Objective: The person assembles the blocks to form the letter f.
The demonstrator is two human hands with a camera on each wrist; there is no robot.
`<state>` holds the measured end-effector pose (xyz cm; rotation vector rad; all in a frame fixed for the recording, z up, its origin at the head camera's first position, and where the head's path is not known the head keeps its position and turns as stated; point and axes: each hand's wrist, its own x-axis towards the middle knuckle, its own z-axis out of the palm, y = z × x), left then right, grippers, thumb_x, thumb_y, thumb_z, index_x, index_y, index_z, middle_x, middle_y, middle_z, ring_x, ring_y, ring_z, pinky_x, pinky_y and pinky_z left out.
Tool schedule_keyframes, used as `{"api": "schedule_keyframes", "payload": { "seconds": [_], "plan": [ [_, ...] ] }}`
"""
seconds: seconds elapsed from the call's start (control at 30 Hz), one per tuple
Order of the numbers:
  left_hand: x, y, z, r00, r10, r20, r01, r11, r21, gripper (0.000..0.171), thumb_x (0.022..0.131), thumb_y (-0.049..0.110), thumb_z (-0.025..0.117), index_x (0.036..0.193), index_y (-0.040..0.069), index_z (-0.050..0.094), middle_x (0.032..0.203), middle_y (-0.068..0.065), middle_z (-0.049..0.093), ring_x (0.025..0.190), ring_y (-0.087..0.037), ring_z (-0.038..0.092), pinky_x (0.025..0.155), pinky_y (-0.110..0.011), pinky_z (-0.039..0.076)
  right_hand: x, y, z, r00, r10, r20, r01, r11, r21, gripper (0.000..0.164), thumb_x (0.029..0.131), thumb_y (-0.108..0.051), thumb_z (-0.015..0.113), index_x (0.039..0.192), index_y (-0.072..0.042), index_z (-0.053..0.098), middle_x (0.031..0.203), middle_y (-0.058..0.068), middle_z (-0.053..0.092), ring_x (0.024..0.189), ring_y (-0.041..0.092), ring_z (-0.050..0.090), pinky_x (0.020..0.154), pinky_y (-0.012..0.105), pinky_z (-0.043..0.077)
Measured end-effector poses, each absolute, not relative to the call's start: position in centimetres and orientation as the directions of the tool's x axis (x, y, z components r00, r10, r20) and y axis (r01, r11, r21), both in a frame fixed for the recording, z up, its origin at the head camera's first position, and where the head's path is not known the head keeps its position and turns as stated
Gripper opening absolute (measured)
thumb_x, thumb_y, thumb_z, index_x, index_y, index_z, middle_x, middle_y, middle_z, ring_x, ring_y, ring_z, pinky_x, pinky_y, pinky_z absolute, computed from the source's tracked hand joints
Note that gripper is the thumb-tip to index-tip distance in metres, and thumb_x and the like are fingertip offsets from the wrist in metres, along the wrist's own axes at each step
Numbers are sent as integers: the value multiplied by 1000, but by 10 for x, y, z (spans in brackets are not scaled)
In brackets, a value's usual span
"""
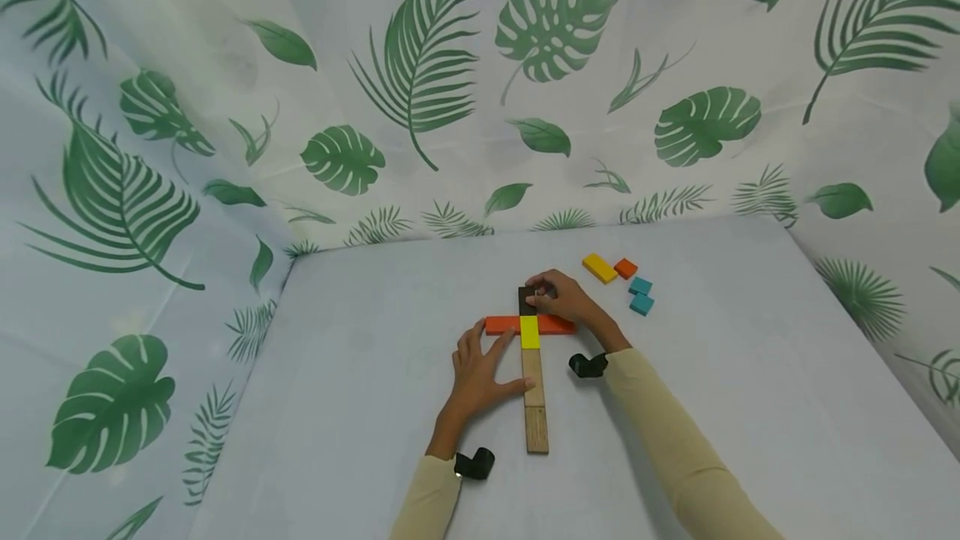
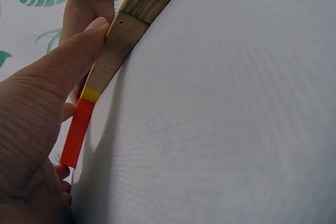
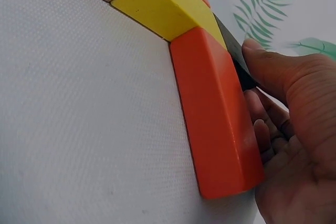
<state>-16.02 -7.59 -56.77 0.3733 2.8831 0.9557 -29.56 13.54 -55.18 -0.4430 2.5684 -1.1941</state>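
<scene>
A cross of blocks lies flat on the white table. Its stem is two bare wooden blocks point(image 1: 533, 377) end to end, then a yellow block point(image 1: 529, 332). Orange-red blocks point(image 1: 503, 325) extend from both sides of the yellow one, the right one large in the right wrist view. At the top is a dark brown block point(image 1: 527, 301), pinched between thumb and fingers of my right hand point(image 1: 562, 297). My left hand point(image 1: 474, 369) is spread along the left side, thumb touching the upper wooden block point(image 2: 116, 45) and fingertips at the left orange-red block point(image 2: 77, 132).
Right of the cross, towards the back, lie a loose yellow block point(image 1: 599, 267), a small orange block point(image 1: 626, 268) and two small blue blocks point(image 1: 641, 305). A leaf-printed cloth point(image 1: 442, 107) hangs behind and at both sides of the table. Each wrist wears a black camera point(image 1: 476, 463).
</scene>
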Motion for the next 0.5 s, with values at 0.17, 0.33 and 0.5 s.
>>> {"api": "schedule_keyframes", "payload": {
  "seconds": [0.17,0.33,0.5],
  "plan": [
    [-160,-76,-567,-968,249,-8,195,776,600,88,77,65,70,152,38,32,162,-14,8,144,-37,11,106,-56,22,-296,135,-552,-933,-341,-115,-129,616,-777,39,96,-29,62,129,-9,56,121,14,59,107,27,54,99,44,46],
    [-159,-76,-568,-968,252,-3,198,769,608,88,77,65,70,152,37,33,162,-14,9,144,-37,12,105,-56,22,-294,140,-552,-984,-177,18,-130,646,-752,29,99,-23,59,123,-8,60,119,14,57,107,29,55,97,45,48],
    [-159,-76,-568,-968,250,-9,193,771,606,89,76,66,70,152,39,32,162,-13,8,145,-36,11,106,-56,22,-293,153,-551,-967,-13,255,-172,768,-617,24,97,-14,59,117,-3,64,118,18,55,108,32,53,94,48,49]
  ]
}}
